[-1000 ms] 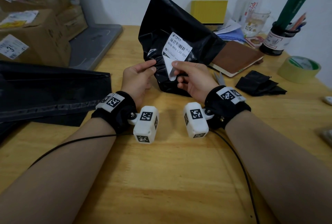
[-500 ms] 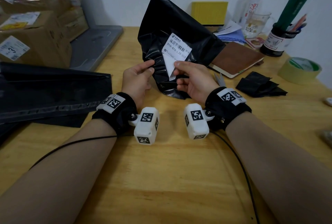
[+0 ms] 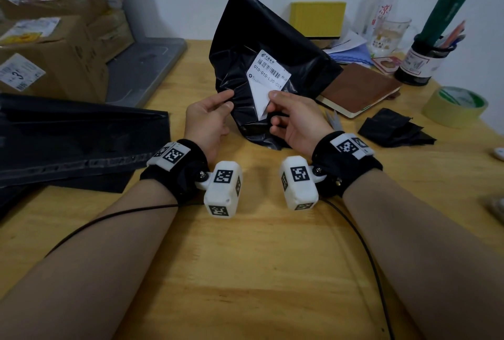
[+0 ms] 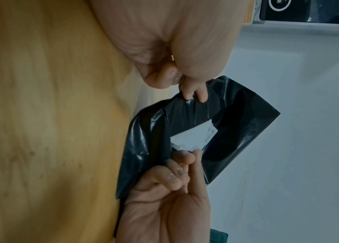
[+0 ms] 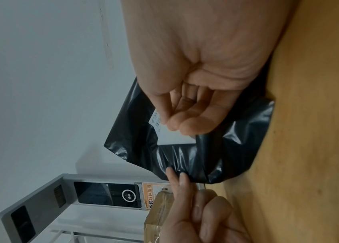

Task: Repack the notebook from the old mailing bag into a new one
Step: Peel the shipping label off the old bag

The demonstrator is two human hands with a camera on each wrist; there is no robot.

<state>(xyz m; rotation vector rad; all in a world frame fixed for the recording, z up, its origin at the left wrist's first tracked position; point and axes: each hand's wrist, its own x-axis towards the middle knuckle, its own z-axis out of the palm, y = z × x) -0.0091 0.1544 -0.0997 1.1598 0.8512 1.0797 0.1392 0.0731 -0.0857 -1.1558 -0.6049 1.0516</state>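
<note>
Old black mailing bag [image 3: 253, 39] held upright over the wooden table [image 3: 245, 271], lower edge touching it; left hand [image 3: 207, 121] pinches the bag's crinkled edge between thumb and fingers; right hand [image 3: 294, 119] pinches the peeled lower corner of the white shipping label [image 3: 268, 78], upper part stuck to the bag; brown notebook [image 3: 360, 89] lies flat on the table just behind the bag, right of it; flat black bags [image 3: 81, 135] lie at left; tape roll [image 3: 454, 106] at far right.
</note>
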